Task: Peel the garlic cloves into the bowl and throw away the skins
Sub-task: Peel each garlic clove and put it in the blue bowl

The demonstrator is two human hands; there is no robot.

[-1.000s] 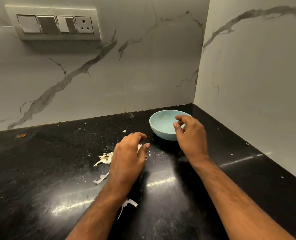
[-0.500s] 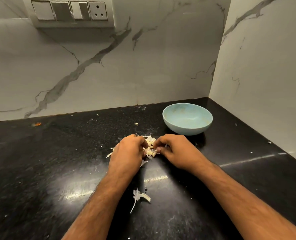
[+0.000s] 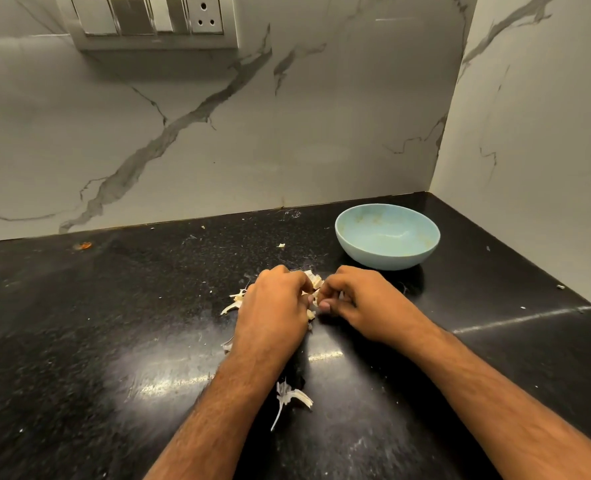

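Taking the bowl [image 3: 387,237] as landmark: it sits upright on the black tabletop [image 3: 114,323] near the back right corner, and nothing can be made out inside it. Far to its left, near the wall, lies a small orange speck [image 3: 85,245]. Closer in, left of and nearer than the bowl, pale skins [image 3: 236,301] stick out from under the left hand [image 3: 273,306]. That hand rests knuckles-up on the tabletop, its fingers curled down onto a small heap of garlic [image 3: 315,283] (cloves and skin cannot be told apart here); its grip is closed on the heap. The right hand [image 3: 353,303] meets it from the bowl's side, just in front of the bowl and not touching it, fingertips curled in and pinching at the same heap, so both grips are clamped on the garlic. Another torn skin [image 3: 292,398] lies well in front of the bowl, between the two forearms, beside the left one. High on the wall, up and left of the bowl, is a switch plate [image 3: 152,19]. A few white crumbs dot the tabletop to the bowl's right.
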